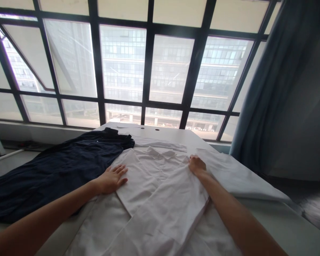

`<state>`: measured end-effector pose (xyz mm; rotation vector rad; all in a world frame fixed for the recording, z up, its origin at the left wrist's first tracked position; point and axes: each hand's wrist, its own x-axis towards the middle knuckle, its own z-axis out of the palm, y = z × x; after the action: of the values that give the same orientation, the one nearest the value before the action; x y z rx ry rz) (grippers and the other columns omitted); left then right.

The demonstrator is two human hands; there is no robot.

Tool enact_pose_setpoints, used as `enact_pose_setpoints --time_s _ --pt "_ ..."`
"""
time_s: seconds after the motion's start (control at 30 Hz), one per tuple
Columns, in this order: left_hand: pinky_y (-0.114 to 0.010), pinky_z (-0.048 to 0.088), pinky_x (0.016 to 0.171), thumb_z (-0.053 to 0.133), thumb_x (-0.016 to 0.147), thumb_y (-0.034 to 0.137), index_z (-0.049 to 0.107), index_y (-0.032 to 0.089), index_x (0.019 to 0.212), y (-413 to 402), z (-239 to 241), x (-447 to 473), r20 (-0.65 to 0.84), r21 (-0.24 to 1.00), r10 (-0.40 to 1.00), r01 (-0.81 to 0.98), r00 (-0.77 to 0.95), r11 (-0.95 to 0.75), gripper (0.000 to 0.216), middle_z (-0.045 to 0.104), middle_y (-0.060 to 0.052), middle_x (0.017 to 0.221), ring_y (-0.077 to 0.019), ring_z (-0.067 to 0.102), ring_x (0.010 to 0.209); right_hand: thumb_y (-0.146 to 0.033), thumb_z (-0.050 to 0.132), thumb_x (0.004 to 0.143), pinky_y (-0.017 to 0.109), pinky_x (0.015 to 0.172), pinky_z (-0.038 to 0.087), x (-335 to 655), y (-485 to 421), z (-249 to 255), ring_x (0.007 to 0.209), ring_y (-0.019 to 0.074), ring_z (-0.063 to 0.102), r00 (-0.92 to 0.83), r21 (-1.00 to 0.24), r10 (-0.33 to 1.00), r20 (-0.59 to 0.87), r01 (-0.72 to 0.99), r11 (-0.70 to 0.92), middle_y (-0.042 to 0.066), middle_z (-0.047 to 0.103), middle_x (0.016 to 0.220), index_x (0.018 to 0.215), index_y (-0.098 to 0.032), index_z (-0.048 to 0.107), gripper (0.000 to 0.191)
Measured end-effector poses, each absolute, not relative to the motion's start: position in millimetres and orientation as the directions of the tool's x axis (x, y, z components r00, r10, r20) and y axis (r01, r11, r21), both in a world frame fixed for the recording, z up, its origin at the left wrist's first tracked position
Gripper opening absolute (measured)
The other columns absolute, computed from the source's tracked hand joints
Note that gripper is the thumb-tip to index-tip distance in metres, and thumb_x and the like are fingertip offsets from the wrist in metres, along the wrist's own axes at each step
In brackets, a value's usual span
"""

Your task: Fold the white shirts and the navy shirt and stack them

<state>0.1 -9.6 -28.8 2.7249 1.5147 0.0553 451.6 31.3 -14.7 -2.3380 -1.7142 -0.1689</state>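
A white collared shirt lies spread on the table before me, its collar pointing to the window and its sleeves laid slantwise across the front. My left hand rests flat on the shirt's left side, fingers spread. At the shirt's right shoulder, my right hand is closed, with the fingers curled on the white cloth. The buttoned placket shows below the collar. The lower end of the shirt runs out of the picture at the bottom.
A dark navy garment lies to the left. On the right is another folded white cloth, and more white fabric lies beyond the collar. The white table reaches toward a large window; a blue-grey curtain hangs at right.
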Motion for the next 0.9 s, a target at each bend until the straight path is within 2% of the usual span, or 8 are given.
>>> enact_pose_setpoints --time_s 0.1,0.2,0.27,0.37,0.5,0.63,0.73,0.9 --pt "-0.061 0.022 0.111 0.030 0.098 0.056 0.054 0.022 0.137 -15.6 -10.4 5.8 -0.018 -0.038 0.855 0.855 0.518 -0.518 0.057 0.048 -0.015 0.147 -0.0334 0.043 0.136 -0.041 0.035 0.098 0.039 0.111 0.031 434.7 24.9 -21.1 0.137 0.0285 0.040 0.101 -0.058 0.972 0.214 0.994 -0.090 0.017 0.045 0.148 0.140 -0.014 0.050 0.051" --pt "-0.058 0.033 0.104 0.024 0.100 0.052 0.067 0.019 0.115 -9.4 9.4 22.5 -0.005 -0.095 0.873 0.868 0.489 -0.487 0.056 0.067 -0.015 0.122 -0.0329 0.061 0.114 -0.054 0.027 0.098 0.046 0.119 0.015 427.2 23.6 -25.3 0.149 0.0250 0.018 0.007 -0.063 1.000 0.016 0.998 -0.006 0.011 0.022 0.161 0.152 -0.016 0.031 0.066" --pt "-0.054 0.039 0.100 0.023 0.100 0.053 0.068 0.017 0.111 3.1 16.2 36.3 0.026 -0.098 0.894 0.891 0.447 -0.443 0.059 0.069 -0.017 0.116 -0.0331 0.063 0.108 -0.058 0.019 0.098 0.050 0.119 0.011 426.8 25.8 -27.0 0.150 0.0228 0.010 0.023 -0.089 0.998 -0.066 0.996 -0.029 0.009 0.014 0.163 0.155 -0.016 0.025 0.070" --pt "-0.051 0.036 0.104 0.030 0.098 0.057 0.064 0.017 0.123 31.1 11.6 49.6 0.102 -0.075 0.905 0.911 0.412 -0.406 0.058 0.060 -0.019 0.131 -0.0338 0.055 0.122 -0.064 0.018 0.096 0.053 0.119 0.007 428.9 31.0 -28.5 0.151 0.0233 0.005 0.044 -0.102 0.997 -0.056 0.994 -0.050 0.010 0.009 0.164 0.156 -0.014 0.020 0.078" --pt "-0.056 0.021 0.113 0.027 0.098 0.057 0.043 0.018 0.146 73.5 -12.0 45.4 0.066 -0.025 0.927 0.929 0.369 -0.368 0.064 0.037 -0.018 0.154 -0.0330 0.030 0.143 -0.072 0.019 0.091 0.056 0.118 0.005 431.5 36.3 -31.2 0.150 0.0267 0.006 0.068 -0.118 0.996 -0.066 0.990 -0.075 0.011 0.007 0.164 0.156 -0.013 0.018 0.088" --pt "-0.061 0.014 0.113 0.019 0.099 0.056 0.028 0.015 0.154 104.8 -27.0 37.7 -0.008 0.022 0.931 0.931 0.364 -0.364 0.069 0.016 -0.018 0.161 -0.0323 0.015 0.148 -0.076 0.022 0.088 0.056 0.117 0.008 432.9 41.8 -31.1 0.150 0.0285 0.010 0.094 -0.129 0.994 -0.048 0.987 -0.099 0.014 0.011 0.163 0.156 -0.012 0.020 0.093" --pt "-0.062 0.010 0.114 0.021 0.099 0.054 0.029 0.014 0.153 113.2 -21.9 42.5 0.005 -0.011 0.939 0.939 0.344 -0.344 0.068 0.016 -0.018 0.161 -0.0330 0.013 0.149 -0.072 0.028 0.090 0.055 0.117 0.007 428.3 43.7 -23.7 0.147 0.0319 0.017 0.115 -0.061 0.990 0.079 0.992 -0.110 0.017 0.022 0.160 0.153 -0.009 0.027 0.089" --pt "-0.060 0.006 0.115 0.029 0.099 0.042 0.040 0.012 0.148 86.2 -8.6 57.0 0.141 -0.072 0.916 0.926 0.376 -0.370 0.059 0.024 -0.018 0.158 -0.0329 0.017 0.148 -0.050 0.030 0.098 0.052 0.117 0.004 402.1 18.1 -9.0 0.143 0.0329 0.027 0.026 0.059 0.971 0.236 0.997 -0.041 0.020 0.039 0.152 0.144 -0.008 0.044 0.064"
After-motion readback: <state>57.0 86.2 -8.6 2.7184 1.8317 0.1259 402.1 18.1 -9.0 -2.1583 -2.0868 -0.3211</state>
